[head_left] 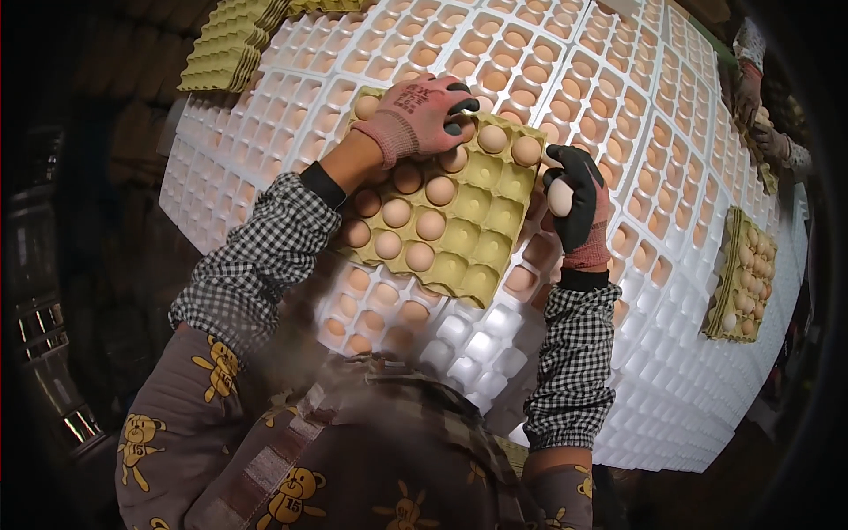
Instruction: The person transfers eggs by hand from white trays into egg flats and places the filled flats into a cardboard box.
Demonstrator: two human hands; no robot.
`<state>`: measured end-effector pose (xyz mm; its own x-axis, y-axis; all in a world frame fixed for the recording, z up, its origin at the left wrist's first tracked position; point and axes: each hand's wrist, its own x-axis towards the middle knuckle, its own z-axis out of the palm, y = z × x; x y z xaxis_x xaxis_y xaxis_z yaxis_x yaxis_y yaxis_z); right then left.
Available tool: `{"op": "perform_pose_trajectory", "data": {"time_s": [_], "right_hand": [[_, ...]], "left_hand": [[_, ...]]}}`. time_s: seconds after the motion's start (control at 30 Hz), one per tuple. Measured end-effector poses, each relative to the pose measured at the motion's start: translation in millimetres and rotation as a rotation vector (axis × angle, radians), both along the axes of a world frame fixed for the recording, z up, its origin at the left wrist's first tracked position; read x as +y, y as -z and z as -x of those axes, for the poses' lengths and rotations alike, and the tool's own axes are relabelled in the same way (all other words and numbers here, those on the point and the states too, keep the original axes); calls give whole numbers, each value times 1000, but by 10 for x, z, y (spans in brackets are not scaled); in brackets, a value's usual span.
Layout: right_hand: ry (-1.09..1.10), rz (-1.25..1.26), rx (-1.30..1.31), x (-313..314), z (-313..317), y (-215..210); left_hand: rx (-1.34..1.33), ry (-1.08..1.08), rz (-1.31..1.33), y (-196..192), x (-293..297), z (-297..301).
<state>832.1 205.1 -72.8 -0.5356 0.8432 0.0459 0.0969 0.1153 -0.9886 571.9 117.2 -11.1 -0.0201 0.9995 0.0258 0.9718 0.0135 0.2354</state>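
Note:
My right hand [581, 205], in a pink glove with black-coated fingers, is closed round a pale egg [560, 199] just off the right edge of a yellow-green pulp egg tray [481, 243]. Over the far part of that tray, my left hand [422, 113] wears a matching glove, its fingers curled down at an egg [466, 131] they partly hide. Brown eggs [397, 212] fill the tray's left side and far right corner. Bare cups run down its right side. The tray rests on white plastic egg trays [349, 296].
White trays of eggs [495, 62] spread across the whole surface, with unfilled white trays [654, 389] at the near right. Stacked pulp trays [231, 44] stand at the far left. Another egg-filled pulp tray [746, 278] lies at right. Another person's gloved hands [764, 115] work at far right.

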Motion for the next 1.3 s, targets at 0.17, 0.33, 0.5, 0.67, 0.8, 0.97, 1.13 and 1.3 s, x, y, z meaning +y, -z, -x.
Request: {"op": "perform_pose_trajectory", "data": {"time_s": [0.17, 0.33, 0.5, 0.67, 0.8, 0.97, 1.13, 1.3], "right_hand": [[-181, -492, -741, -53, 605, -276], [-9, 711, 601, 40, 303, -217], [-140, -741, -733, 37, 619, -487], [-113, -496, -726, -57, 699, -359], [403, -100, -136, -575, -523, -265], [732, -235, -991, -766, -1975, 57], [454, -336, -1350, -783, -2231, 114], [573, -431, -956, -1165, -2592, 400]], "left_hand": [[228, 125, 461, -61, 226, 167], [179, 176, 253, -365, -49, 100], [338, 365, 290, -379, -133, -131], [281, 233, 294, -121, -128, -84], [-68, 13, 92, -129, -385, 56], [-389, 70, 126, 30, -528, -601], [-474, 132, 114, -94, -475, -1755], [-484, 201, 197, 74, -308, -2458]]}}
